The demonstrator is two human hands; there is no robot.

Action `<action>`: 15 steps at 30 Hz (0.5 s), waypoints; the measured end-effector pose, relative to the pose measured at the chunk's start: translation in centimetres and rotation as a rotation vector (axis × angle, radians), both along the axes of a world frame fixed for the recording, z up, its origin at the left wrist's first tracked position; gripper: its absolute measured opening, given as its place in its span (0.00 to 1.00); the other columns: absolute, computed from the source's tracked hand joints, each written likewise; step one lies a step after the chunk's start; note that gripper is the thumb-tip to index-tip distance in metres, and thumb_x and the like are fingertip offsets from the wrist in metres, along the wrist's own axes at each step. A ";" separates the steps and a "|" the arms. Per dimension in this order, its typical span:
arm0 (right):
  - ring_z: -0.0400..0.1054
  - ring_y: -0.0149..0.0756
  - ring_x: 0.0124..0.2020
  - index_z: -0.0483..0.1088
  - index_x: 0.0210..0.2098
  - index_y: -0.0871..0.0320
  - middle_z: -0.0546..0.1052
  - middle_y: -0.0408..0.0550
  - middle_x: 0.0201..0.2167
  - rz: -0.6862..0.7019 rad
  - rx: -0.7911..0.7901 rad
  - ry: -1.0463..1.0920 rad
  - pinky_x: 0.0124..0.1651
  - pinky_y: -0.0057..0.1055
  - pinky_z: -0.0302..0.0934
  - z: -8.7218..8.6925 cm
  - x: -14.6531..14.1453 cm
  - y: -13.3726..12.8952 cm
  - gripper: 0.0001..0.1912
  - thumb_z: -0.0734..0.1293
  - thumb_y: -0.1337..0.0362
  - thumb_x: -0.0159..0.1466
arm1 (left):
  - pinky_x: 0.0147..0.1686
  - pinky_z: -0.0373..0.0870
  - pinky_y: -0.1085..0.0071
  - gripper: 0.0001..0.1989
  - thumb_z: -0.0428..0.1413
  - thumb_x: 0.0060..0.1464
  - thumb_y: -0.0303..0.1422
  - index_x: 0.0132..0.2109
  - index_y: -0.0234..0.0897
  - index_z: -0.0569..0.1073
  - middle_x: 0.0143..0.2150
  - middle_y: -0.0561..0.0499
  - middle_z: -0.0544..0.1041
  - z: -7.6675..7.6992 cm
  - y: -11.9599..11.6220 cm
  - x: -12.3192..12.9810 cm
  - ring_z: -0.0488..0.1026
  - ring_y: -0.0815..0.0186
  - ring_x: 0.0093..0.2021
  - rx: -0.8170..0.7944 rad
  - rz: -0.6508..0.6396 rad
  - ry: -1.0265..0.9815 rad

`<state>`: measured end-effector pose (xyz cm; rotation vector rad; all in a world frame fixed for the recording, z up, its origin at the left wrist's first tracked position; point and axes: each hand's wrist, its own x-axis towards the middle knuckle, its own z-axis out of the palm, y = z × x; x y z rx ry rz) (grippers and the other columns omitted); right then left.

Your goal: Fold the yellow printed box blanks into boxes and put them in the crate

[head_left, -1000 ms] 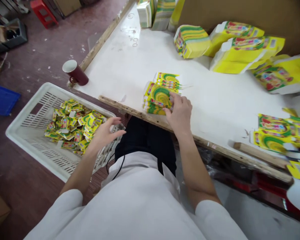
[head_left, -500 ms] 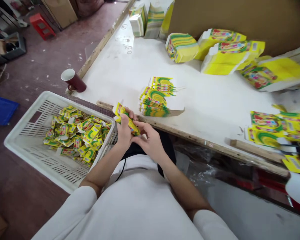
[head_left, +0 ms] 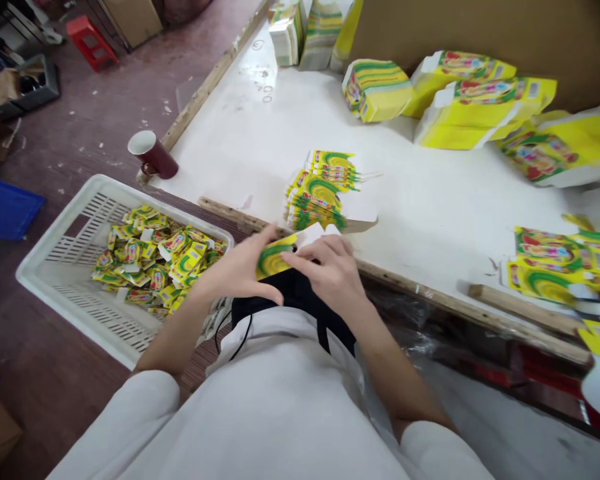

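Note:
A small yellow-green box [head_left: 276,258] with white end flaps is between my hands, just off the table's front edge. My right hand [head_left: 330,267] grips its right end. Around its left end my left hand [head_left: 243,267] is spread, thumb apart from the fingers. Beyond the hands, a fanned pile of flat printed cartons [head_left: 320,193] lies on the white table [head_left: 420,200]. To the left, a white slotted crate [head_left: 60,293] holds many small yellow-green boxes [head_left: 165,257].
A dark red mug [head_left: 157,159] stands at the table's left corner. Stacks of yellow cartons [head_left: 485,110] line the back. More printed cartons [head_left: 550,257] and a wooden strip [head_left: 525,308] are at the right. A red stool [head_left: 91,41] stands on the floor.
My hands have moved apart, the right one further right. My left hand has opened from its grip. The box has turned, its white flaps now pointing right. The view has shifted slightly.

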<state>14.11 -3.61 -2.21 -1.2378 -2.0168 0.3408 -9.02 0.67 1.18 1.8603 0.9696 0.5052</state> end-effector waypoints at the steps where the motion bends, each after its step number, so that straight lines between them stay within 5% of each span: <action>1: 0.70 0.43 0.50 0.77 0.50 0.37 0.79 0.46 0.43 -0.024 0.019 0.032 0.64 0.51 0.57 0.0 -0.4 -0.3 0.14 0.65 0.61 0.69 | 0.65 0.64 0.52 0.49 0.69 0.42 0.51 0.67 0.41 0.61 0.66 0.39 0.70 -0.3 -0.3 0.8 0.67 0.46 0.66 0.048 -0.008 0.071; 4: 0.57 0.53 0.68 0.60 0.67 0.44 0.66 0.53 0.65 -0.235 0.029 0.319 0.70 0.57 0.49 -0.6 -1.5 -0.8 0.32 0.67 0.49 0.65 | 0.57 0.71 0.58 0.35 0.64 0.51 0.36 0.63 0.39 0.61 0.60 0.42 0.74 -1.8 -1.5 3.0 0.74 0.52 0.59 0.182 0.068 0.179; 6: 0.54 0.53 0.71 0.51 0.71 0.50 0.60 0.56 0.70 -0.241 -0.115 0.568 0.69 0.55 0.54 -1.3 -2.3 -0.8 0.37 0.62 0.45 0.68 | 0.57 0.71 0.58 0.37 0.65 0.49 0.35 0.63 0.38 0.59 0.60 0.41 0.73 -2.6 -2.2 3.7 0.73 0.51 0.59 0.272 0.124 0.205; 10: 0.66 0.48 0.65 0.64 0.64 0.53 0.71 0.53 0.64 0.005 -0.524 0.833 0.66 0.47 0.63 -2.4 -3.5 -0.3 0.27 0.60 0.47 0.69 | 0.56 0.72 0.59 0.40 0.65 0.50 0.36 0.65 0.39 0.54 0.61 0.40 0.70 -3.3 -2.9 3.9 0.72 0.52 0.61 0.400 0.099 0.167; 15: 0.76 0.47 0.54 0.67 0.60 0.52 0.78 0.53 0.56 0.023 -0.591 0.855 0.57 0.46 0.72 -3.1 -3.7 0.4 0.29 0.67 0.45 0.65 | 0.51 0.74 0.62 0.36 0.63 0.52 0.36 0.63 0.42 0.56 0.59 0.42 0.70 -3.4 -3.1 3.8 0.74 0.55 0.57 0.409 0.077 0.138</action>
